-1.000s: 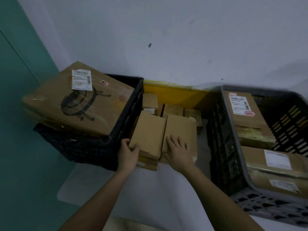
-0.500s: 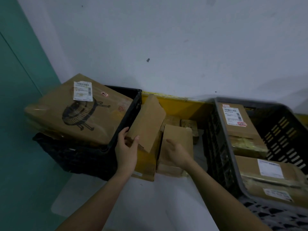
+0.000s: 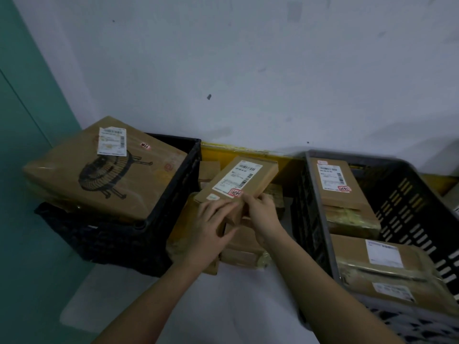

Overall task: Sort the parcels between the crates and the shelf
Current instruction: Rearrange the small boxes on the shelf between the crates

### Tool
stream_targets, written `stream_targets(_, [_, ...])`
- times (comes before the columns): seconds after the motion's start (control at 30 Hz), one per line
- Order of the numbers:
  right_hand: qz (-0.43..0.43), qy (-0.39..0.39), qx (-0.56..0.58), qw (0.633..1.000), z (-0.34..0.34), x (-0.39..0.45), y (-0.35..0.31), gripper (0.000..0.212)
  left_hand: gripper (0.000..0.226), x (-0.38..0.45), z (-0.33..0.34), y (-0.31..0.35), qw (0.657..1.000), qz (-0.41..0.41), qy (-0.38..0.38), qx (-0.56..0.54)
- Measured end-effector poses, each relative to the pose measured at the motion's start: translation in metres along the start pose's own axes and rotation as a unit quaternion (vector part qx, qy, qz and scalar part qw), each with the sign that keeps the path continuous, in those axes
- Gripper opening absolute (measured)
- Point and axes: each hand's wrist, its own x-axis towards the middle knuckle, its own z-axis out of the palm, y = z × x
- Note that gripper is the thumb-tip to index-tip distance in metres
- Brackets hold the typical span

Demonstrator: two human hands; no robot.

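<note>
A brown parcel (image 3: 238,181) with a white barcoded label and a red stamp is held above the hands (image 3: 233,219). Left of them a black crate (image 3: 159,209) is seen; right, a grey crate (image 3: 320,219). A yellow band (image 3: 238,150) is painted behind.

Left crate (image 3: 119,239) held a large box (image 3: 106,175) on top, right crate (image 3: 320,219) held three parcels (image 3: 335,184) in a near-to-far row, small boxes (image 3: 243,252) lay between the crates, a labelled parcel (image 3: 238,180) sat above them, wall (image 3: 248,70) behind.
</note>
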Motion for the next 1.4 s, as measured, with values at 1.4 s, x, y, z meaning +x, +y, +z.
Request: stream_targets(1.4, [-0.175, 0.110, -0.084, 0.975, -0.050, -0.027, -0.011, 0.037, 0.033, 0.052, -0.005, 0.006, 0.817, -0.378, -0.017, -0.435])
